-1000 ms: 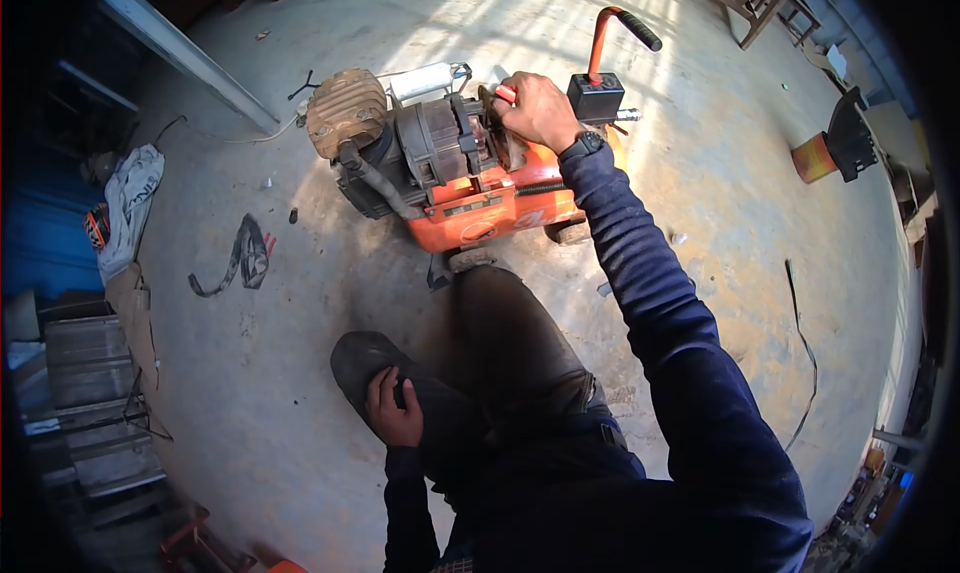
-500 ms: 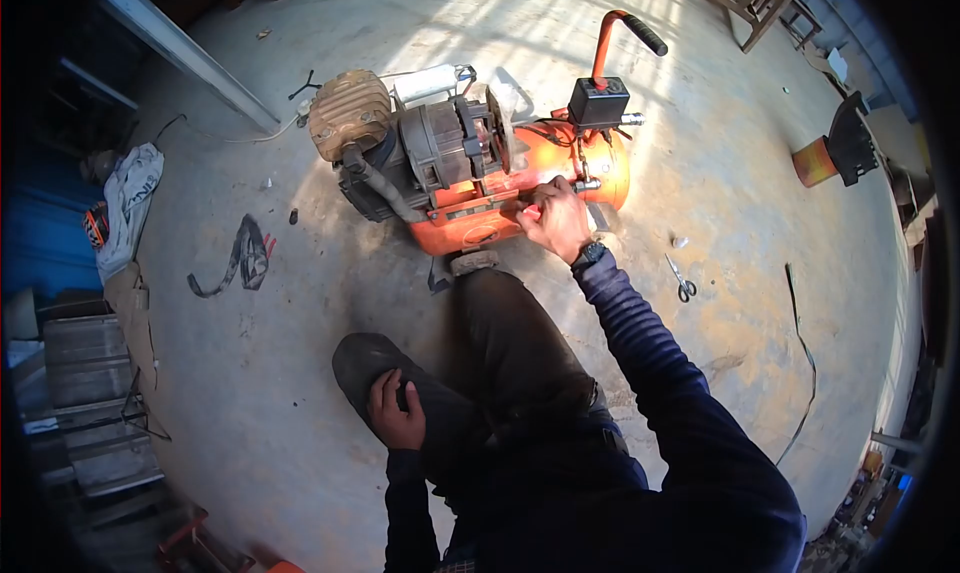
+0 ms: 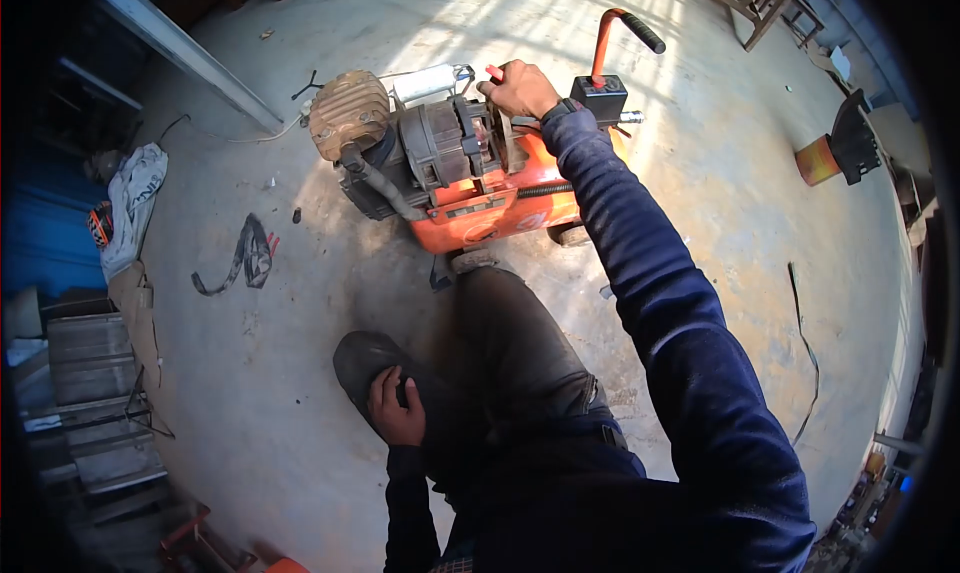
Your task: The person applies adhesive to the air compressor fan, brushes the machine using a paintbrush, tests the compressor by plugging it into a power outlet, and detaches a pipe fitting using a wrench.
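Note:
An orange air compressor (image 3: 480, 223) stands on the floor in front of me, with a brown finned cylinder head (image 3: 349, 114) on its left and a grey motor (image 3: 436, 145) in the middle. My right hand (image 3: 522, 90) is closed around a small red object (image 3: 495, 73) at the top of the fan (image 3: 508, 141), on the motor's right end. Most of that object is hidden in the fingers. My left hand (image 3: 397, 409) rests on my left leg, its fingers apart and nothing in it.
An orange handle (image 3: 602, 41) rises from a black box (image 3: 598, 101) on the compressor. A black strap (image 3: 240, 258) lies on the floor at left, a thin cord (image 3: 801, 343) at right. Beyond stand a yellow-orange container (image 3: 818, 161) and a metal post (image 3: 190, 55).
My right hand moved from the front of the tank half a second ago up to the fan, still with the red object. The sleeve now covers the scissors on the floor. My left hand stayed put.

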`<control>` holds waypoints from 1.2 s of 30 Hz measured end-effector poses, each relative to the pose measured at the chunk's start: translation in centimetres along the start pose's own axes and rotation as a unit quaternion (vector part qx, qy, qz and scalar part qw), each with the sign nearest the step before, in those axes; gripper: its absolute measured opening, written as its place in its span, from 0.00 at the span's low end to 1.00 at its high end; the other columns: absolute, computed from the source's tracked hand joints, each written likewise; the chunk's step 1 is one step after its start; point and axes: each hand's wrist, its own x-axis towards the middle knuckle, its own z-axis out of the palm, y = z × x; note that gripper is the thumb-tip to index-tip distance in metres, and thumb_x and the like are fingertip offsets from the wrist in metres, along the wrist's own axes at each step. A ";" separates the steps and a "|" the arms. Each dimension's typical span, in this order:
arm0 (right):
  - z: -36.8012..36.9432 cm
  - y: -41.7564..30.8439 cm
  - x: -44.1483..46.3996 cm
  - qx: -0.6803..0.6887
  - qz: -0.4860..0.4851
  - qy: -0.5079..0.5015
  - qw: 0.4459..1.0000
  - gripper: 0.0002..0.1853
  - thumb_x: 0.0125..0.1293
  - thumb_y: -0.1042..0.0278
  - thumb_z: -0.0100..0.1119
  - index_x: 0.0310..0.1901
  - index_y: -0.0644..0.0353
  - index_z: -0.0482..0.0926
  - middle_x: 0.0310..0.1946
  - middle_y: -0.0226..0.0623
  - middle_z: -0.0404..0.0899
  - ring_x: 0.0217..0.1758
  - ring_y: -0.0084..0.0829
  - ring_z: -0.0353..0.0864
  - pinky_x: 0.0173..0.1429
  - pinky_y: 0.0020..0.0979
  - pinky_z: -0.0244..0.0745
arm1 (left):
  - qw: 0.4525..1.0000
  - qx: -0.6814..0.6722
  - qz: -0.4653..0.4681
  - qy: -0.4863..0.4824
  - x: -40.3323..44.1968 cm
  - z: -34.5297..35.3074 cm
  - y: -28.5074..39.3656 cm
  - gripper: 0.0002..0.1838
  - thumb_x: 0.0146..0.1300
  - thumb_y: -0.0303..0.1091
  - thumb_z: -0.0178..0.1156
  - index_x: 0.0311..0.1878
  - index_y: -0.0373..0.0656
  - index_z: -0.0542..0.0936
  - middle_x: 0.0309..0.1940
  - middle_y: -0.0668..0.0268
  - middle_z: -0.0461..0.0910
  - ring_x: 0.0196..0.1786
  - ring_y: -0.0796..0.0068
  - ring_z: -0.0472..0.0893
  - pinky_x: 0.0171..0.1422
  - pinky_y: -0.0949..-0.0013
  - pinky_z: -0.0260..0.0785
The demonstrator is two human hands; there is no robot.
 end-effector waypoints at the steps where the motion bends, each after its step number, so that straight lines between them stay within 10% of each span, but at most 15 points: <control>1: 0.3 0.3 -0.5 0.013 -0.036 0.042 0.998 0.22 0.58 0.52 0.63 0.44 0.65 0.84 0.40 0.60 0.83 0.48 0.58 0.81 0.57 0.46 0.76 | 1.000 -0.002 -0.001 -0.001 0.0 0.0 -0.1 0.14 0.66 0.34 0.62 0.52 0.41 0.82 0.54 0.60 0.80 0.55 0.56 0.80 0.59 0.55 0.70; 10: 5.1 1.7 -13.7 0.038 -0.175 0.306 0.935 0.19 0.58 0.58 0.64 0.44 0.64 0.83 0.42 0.47 0.79 0.51 0.49 0.78 0.55 0.43 0.75 | 1.000 0.000 -0.004 -0.019 0.0 0.2 -0.4 0.14 0.66 0.35 0.62 0.52 0.41 0.82 0.54 0.60 0.80 0.56 0.56 0.79 0.60 0.55 0.69; 16: 4.0 3.5 -16.0 -0.047 -0.039 0.018 0.998 0.16 0.61 0.58 0.60 0.27 0.64 0.83 0.26 0.51 0.82 0.35 0.51 0.83 0.43 0.47 0.79 | 1.000 0.005 0.015 -0.013 0.6 0.3 -0.3 0.14 0.66 0.35 0.62 0.52 0.41 0.82 0.54 0.60 0.80 0.56 0.55 0.79 0.60 0.55 0.69; 20: 0.4 0.9 -9.0 0.120 0.033 0.244 0.962 0.19 0.59 0.53 0.60 0.30 0.65 0.84 0.28 0.56 0.83 0.37 0.54 0.84 0.45 0.49 0.79 | 1.000 -0.001 -0.004 -0.016 0.0 0.1 -0.4 0.14 0.66 0.35 0.62 0.52 0.41 0.82 0.53 0.59 0.80 0.56 0.55 0.79 0.61 0.56 0.69; 30: 0.7 1.0 0.5 0.014 -0.017 -0.006 1.000 0.24 0.64 0.47 0.56 0.41 0.65 0.83 0.41 0.59 0.84 0.47 0.58 0.83 0.53 0.47 0.77 | 1.000 -0.012 -0.012 -0.006 0.1 0.0 0.0 0.13 0.66 0.33 0.62 0.52 0.41 0.82 0.53 0.59 0.80 0.54 0.56 0.80 0.60 0.57 0.71; 36: 3.2 1.1 -7.0 0.084 -0.144 0.245 0.955 0.16 0.63 0.58 0.59 0.42 0.64 0.83 0.40 0.49 0.83 0.47 0.55 0.81 0.53 0.48 0.77 | 1.000 0.007 0.002 -0.010 0.3 0.1 -0.2 0.13 0.66 0.33 0.62 0.52 0.42 0.82 0.53 0.59 0.81 0.54 0.56 0.80 0.61 0.57 0.70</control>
